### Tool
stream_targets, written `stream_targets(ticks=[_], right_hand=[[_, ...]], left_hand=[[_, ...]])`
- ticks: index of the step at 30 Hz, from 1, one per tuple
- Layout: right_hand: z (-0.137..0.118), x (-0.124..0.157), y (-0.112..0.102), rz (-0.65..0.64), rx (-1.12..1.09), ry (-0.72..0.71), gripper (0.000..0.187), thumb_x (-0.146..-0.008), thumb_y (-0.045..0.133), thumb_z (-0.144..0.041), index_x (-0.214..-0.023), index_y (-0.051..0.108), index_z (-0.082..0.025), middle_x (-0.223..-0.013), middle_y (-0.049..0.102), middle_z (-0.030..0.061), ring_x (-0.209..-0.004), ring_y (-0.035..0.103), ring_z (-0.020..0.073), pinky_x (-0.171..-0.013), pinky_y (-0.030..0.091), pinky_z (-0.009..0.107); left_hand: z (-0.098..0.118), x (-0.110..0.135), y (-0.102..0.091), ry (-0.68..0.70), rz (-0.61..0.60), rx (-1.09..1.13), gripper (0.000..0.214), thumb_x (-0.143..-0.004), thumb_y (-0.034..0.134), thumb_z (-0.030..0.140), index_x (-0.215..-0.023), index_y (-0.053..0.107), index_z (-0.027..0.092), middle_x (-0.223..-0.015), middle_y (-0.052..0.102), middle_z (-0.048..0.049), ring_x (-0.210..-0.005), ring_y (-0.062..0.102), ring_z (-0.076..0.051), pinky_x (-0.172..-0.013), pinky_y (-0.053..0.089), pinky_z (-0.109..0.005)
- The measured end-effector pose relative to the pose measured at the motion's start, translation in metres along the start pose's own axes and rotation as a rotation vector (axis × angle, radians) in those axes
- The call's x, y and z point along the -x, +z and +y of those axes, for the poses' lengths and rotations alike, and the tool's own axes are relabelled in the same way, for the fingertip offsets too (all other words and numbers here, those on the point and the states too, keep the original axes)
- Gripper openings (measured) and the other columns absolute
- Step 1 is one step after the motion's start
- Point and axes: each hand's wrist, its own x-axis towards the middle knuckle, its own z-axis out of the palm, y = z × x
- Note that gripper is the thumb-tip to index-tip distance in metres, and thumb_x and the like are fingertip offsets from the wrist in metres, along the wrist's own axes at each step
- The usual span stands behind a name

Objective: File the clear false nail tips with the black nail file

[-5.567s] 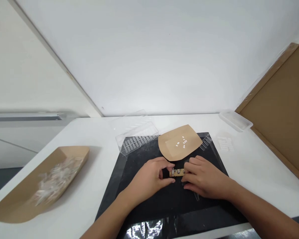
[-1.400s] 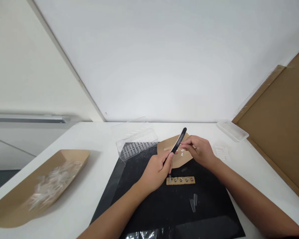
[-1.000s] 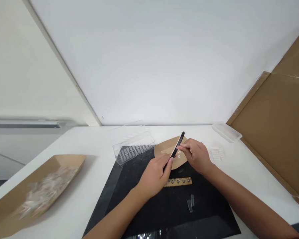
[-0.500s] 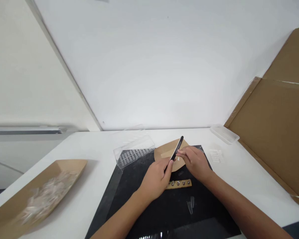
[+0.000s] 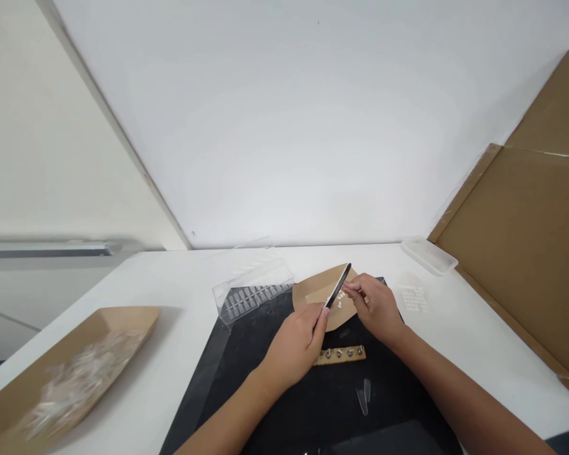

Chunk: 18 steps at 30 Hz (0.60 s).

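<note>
My left hand (image 5: 298,341) is closed around the lower end of a slim black nail file (image 5: 339,285) with a pale edge. The file slants up to the right above a brown paper tray (image 5: 308,287), where several small white bits (image 5: 340,304) lie. Just right of the file, my right hand (image 5: 374,306) has its thumb and fingers pinched together; whatever is between them is too small to make out. Below the hands, a gold-coloured strip (image 5: 344,355) carries several small metal pegs, its left end hidden by my left hand. Two clear nail tips (image 5: 363,398) rest nearer to me.
A black mat (image 5: 265,411) covers the middle of the white table (image 5: 156,354). At left stands a brown tray (image 5: 130,319) of clear plastic pieces. A transparent box of nail tips (image 5: 251,297) is behind. To the right are a clear lid-like tray (image 5: 429,254) and cardboard (image 5: 526,234).
My right fingers have shifted slightly right, off the file's face. The file has turned more edge-on, and more white bits show on the paper tray.
</note>
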Motion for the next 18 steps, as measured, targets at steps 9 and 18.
stream_targets(ticks=[9, 18], right_hand=[[0.002, 0.003, 0.0, 0.004, 0.076, 0.038, 0.023, -0.107, 0.055, -0.034, -0.092, 0.07, -0.023, -0.085, 0.075, 0.0036, -0.079, 0.072, 0.0182, -0.069, 0.055, 0.029], [-0.01, 0.005, -0.001, -0.092, -0.057, 0.142, 0.025, -0.101, 0.069, -0.041, -0.084, 0.069, -0.022, -0.063, 0.07, -0.0042, -0.053, 0.064, 0.0125, -0.061, 0.051, 0.025]], left_hand=[[-0.014, 0.001, 0.003, 0.023, 0.101, -0.262, 0.037, -0.11, 0.036, 0.034, -0.122, 0.067, 0.02, -0.094, 0.077, -0.0095, -0.083, 0.075, -0.025, -0.076, 0.055, -0.033], [0.001, 0.003, 0.0, -0.012, 0.041, -0.096, 0.041, -0.111, 0.028, 0.039, -0.118, 0.063, 0.02, -0.1, 0.075, -0.0103, -0.093, 0.074, -0.027, -0.082, 0.055, -0.037]])
